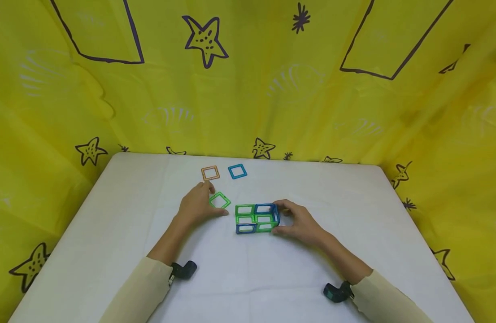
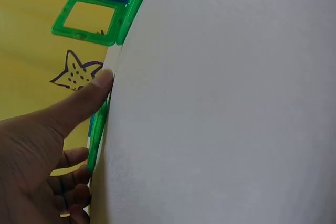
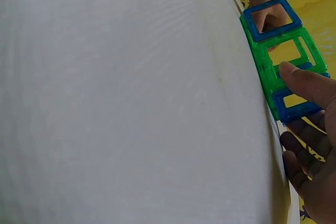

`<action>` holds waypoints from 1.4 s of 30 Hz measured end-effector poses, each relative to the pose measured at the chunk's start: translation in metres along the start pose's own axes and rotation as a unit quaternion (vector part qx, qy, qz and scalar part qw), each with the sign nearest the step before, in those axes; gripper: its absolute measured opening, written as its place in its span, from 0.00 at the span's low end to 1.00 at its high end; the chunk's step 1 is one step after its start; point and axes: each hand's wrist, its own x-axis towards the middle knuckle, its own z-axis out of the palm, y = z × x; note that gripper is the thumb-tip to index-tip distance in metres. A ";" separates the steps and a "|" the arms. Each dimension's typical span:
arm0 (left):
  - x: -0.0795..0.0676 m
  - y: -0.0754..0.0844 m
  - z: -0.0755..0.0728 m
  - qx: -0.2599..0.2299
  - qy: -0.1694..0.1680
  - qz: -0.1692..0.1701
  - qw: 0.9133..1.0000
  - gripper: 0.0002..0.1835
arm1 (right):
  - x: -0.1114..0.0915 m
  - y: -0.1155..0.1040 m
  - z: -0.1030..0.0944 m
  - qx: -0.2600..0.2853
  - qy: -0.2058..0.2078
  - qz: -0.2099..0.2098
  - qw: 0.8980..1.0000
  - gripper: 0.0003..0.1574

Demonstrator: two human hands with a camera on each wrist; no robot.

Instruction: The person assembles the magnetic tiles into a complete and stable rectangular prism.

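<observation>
My right hand (image 1: 303, 225) grips the right end of a block built from green and blue magnetic tiles (image 1: 245, 220). In the right wrist view, its thumb rests over the tile frames, with the fingers on the other side. Left of the block, my left hand (image 1: 197, 204) holds a single green square magnetic tile (image 1: 226, 196) between thumb and fingers. Edge-on in the left wrist view, this green tile (image 2: 98, 137) stays low at the tabletop. A gap separates it from the block.
An orange square tile (image 1: 204, 174) and a blue square tile (image 1: 244, 168) lie farther back on the white table (image 1: 320, 184). Yellow curtains (image 1: 240, 98) printed with stars hang behind and beside the table. Small black cameras are strapped at both wrists.
</observation>
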 end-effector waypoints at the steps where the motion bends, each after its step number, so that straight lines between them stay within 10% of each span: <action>1: 0.000 0.001 0.000 0.002 0.001 -0.002 1.000 0.41 | 0.000 0.000 0.000 0.000 0.000 0.001 1.000 0.45; 26: -0.010 -0.014 -0.012 -0.100 0.001 0.084 0.991 0.31 | 0.001 -0.001 0.001 -0.007 -0.001 0.001 1.000 0.46; 42: -0.033 0.005 -0.011 -0.051 -0.014 0.136 0.989 0.29 | 0.001 0.001 0.002 0.002 0.001 0.005 1.000 0.45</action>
